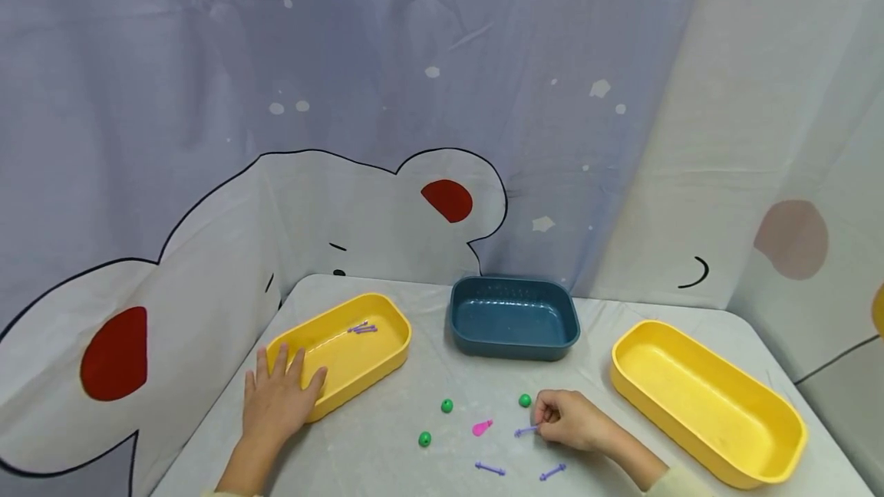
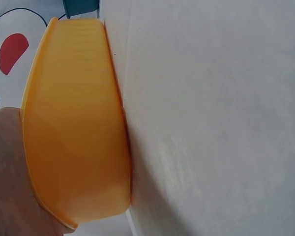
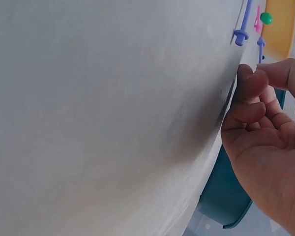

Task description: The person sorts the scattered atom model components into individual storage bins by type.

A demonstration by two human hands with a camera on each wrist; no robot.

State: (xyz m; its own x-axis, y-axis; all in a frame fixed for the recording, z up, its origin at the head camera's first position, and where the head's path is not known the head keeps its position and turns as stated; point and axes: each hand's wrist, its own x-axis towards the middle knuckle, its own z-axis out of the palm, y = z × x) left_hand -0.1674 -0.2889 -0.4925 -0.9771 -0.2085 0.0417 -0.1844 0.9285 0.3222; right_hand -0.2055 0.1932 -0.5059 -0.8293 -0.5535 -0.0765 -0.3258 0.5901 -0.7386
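My left hand lies with spread fingers over the near-left end of a yellow tray. Inside that tray are several small purple rods. In the left wrist view the tray's outer wall hides most of the hand. My right hand pinches the end of a purple rod with knobbed ends between thumb and index finger, close over the table. Two more purple rods lie nearer me. By the right hand is a green bead, and left of it a pink bulb-shaped piece.
Two more green beads lie toward the left of the pink piece. A dark teal tray stands at the back middle of the table. Another yellow tray sits at the right. A printed cloth hangs behind the table.
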